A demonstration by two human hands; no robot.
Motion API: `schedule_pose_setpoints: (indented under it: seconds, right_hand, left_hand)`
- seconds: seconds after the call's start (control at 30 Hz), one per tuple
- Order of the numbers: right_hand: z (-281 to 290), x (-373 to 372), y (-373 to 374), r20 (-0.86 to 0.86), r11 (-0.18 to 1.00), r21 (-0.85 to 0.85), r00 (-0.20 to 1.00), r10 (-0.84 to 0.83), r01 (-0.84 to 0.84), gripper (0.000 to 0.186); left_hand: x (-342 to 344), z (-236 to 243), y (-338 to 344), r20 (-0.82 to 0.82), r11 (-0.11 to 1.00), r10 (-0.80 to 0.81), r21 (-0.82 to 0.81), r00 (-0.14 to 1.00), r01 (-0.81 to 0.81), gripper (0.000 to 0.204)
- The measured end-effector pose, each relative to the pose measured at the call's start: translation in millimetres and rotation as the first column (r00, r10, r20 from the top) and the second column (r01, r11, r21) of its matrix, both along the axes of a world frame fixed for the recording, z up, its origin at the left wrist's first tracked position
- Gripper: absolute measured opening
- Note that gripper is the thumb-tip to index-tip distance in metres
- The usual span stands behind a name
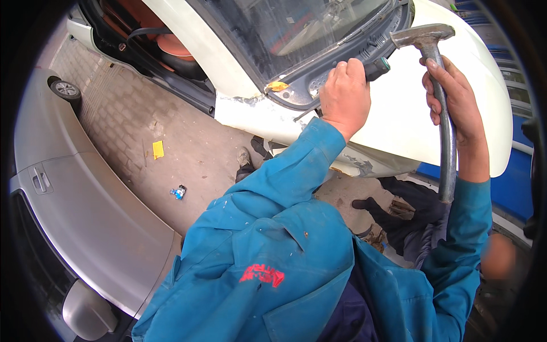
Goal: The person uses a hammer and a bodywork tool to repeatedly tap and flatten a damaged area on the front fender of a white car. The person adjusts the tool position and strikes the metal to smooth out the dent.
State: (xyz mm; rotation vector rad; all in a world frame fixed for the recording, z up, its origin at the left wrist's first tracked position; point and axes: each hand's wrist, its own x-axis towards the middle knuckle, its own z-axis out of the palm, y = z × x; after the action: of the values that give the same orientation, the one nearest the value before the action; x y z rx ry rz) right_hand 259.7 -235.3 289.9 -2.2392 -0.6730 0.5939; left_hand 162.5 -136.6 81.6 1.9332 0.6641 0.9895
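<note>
My left hand [346,98] is closed in a fist around a screwdriver [378,69] with a black and green handle. The screwdriver's thin shaft comes out on the other side of the fist and points down and left, toward the edge of a white car's fender [250,114]. Whether its tip touches the metal I cannot tell. Fingers wrapped round its metal handle, my right hand [456,94] keeps a hammer [447,154] raised over the white hood [399,114]. The hammer's worn head is at the top, apart from the screwdriver.
A dirty windshield [285,34] and black cowl lie beyond my hands. The car's door stands open at the upper left. A silver car [85,211] is parked on my left. Another person's dark-clothed legs [410,216] are low beside the white car. Yellow scrap [158,149] lies on the paving.
</note>
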Motion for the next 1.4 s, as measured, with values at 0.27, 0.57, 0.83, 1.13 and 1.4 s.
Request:
schedule_pose_setpoints:
  seconds: [0.27,0.57,0.83,1.13,1.4]
  right_hand:
    - [10.2,8.9,0.4,-0.171,0.995,-0.019,0.981,0.096,-0.101,0.052]
    - [6.9,15.9,1.9,-0.163,0.987,-0.105,0.981,0.106,-0.124,0.05]
    - [-1.2,32.9,3.5,0.018,0.994,0.106,1.0,-0.002,0.0,0.052]
    - [4.0,43.5,13.4,0.097,0.993,0.113,0.994,-0.045,0.033,0.051]
    - [-26.6,39.8,8.2,-0.076,0.98,-0.181,0.995,0.067,-0.08,0.044]
  left_hand:
    - [0.6,4.5,6.7,-0.033,1.0,0.002,-0.026,0.999,-0.003,0.033]
    - [5.3,-0.7,3.8,-0.034,0.999,0.032,-0.02,0.999,-0.032,0.032]
    - [15.4,-9.6,-1.8,-0.049,1.0,0.024,0.017,0.999,-0.024,0.031]
    - [18.8,-11.6,5.2,-0.074,0.997,0.002,-0.078,0.997,-0.008,0.027]
    - [-27.2,-37.4,20.0,-0.369,0.969,-0.05,-0.243,0.928,-0.045,0.023]
